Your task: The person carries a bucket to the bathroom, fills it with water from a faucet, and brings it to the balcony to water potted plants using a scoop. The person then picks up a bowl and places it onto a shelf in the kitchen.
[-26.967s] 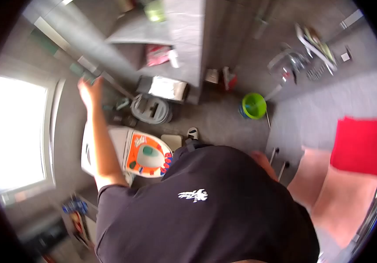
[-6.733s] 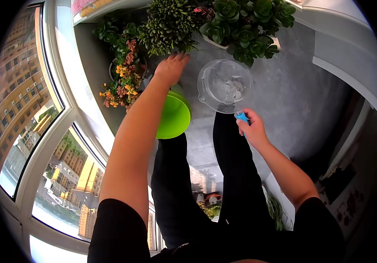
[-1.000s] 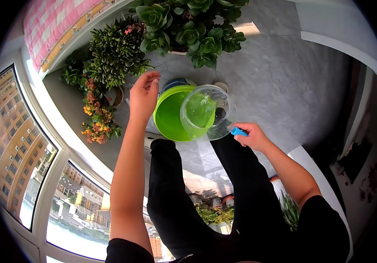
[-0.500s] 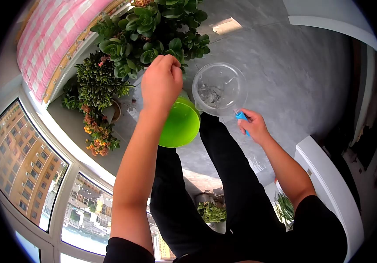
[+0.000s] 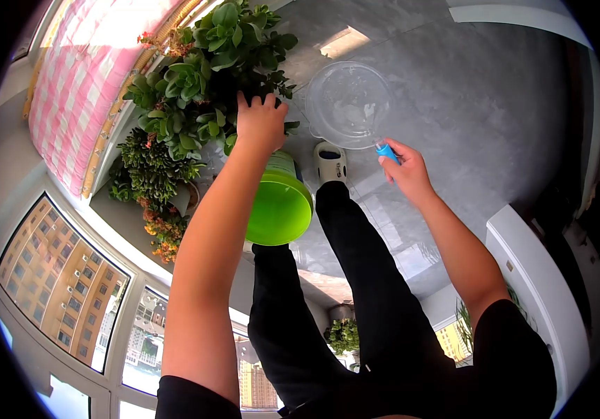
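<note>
My left hand (image 5: 261, 124) is open with its fingers spread, at the edge of the leafy green plant (image 5: 223, 59); no object shows in it. Just below that hand stands a bright green bucket (image 5: 279, 209), partly hidden by my left forearm. My right hand (image 5: 406, 167) is closed on the blue handle of a clear plastic dipper (image 5: 351, 105). The dipper's round bowl hangs over the grey floor, right of the plant and apart from the bucket. Whether it holds water is hard to tell.
Smaller potted plants (image 5: 150, 167), some with orange flowers (image 5: 167, 234), line the left wall by the windows. A pink checked cushion (image 5: 80, 105) lies at upper left. A slipper (image 5: 330, 164) is on my foot beside the bucket. A white ledge (image 5: 537, 279) curves at the right.
The dipper has moved from over the bucket, up and away from it. My left hand has opened from a closed pose and reached into the leaves. The view has turned toward the larger plant.
</note>
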Demonstrator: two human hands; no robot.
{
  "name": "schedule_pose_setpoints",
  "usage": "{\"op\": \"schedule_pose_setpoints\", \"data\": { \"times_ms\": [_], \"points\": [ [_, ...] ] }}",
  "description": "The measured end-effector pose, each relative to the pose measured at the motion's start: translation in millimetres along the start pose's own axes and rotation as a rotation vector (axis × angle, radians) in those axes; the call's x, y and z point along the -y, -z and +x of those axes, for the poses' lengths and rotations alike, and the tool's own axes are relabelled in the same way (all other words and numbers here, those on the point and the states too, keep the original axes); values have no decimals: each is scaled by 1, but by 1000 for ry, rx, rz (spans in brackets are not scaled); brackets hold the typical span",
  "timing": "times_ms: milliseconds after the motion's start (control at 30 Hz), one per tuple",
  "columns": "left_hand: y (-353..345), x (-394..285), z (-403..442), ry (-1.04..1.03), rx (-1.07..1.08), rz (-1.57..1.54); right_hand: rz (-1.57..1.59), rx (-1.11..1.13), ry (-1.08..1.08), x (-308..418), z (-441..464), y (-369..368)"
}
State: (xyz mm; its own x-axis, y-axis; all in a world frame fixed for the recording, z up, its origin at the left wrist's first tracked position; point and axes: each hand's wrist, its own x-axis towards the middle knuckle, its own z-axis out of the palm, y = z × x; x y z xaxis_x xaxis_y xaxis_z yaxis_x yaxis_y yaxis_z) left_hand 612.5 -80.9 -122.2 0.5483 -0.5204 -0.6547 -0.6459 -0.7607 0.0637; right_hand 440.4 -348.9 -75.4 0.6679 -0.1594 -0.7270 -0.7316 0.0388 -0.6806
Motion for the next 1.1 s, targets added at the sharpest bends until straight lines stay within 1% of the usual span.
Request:
{"op": "schedule_pose_setpoints", "data": {
  "times_ms": [100,167,200,300,333,367,500,600,633,700,733,867,933,1033,1100],
  "points": [
    [-8,7,-9,-47,8,14,36,1,15,0,16,-23],
    [-27,10,-12,-114,-83,67,66,-3,17,2,26,-43],
    [-36,12,-14,-107,-79,69,89,-11,28,2,29,-53],
    [-55,9,-16,-125,-239,5,126,-13,49,1,36,-88],
    [-56,8,-17,-119,-241,0,145,-17,56,2,37,-99],
    [-56,7,-18,-112,-219,-9,156,-72,57,6,36,-112],
    [-59,3,-23,-89,-169,-40,121,-151,130,12,39,-150],
    [-60,2,-29,-92,-187,-61,95,-202,142,13,40,-171],
    [-65,2,-29,-88,-189,-64,9,-262,251,9,46,-179],
    [-73,1,-29,-93,-307,2,-16,-279,283,-2,47,-189],
    [-74,2,-30,-89,-309,0,-38,-299,312,1,46,-195],
    [-74,3,-31,-85,-265,3,-58,-351,317,9,40,-213],
    [-79,3,-31,-85,-252,-3,-194,-440,463,12,41,-220],
    [-89,2,-29,-70,-270,-6,-197,-446,436,13,39,-231],
    [-90,4,-29,-77,-357,-76,-214,-468,458,12,39,-238]
  ]
}}
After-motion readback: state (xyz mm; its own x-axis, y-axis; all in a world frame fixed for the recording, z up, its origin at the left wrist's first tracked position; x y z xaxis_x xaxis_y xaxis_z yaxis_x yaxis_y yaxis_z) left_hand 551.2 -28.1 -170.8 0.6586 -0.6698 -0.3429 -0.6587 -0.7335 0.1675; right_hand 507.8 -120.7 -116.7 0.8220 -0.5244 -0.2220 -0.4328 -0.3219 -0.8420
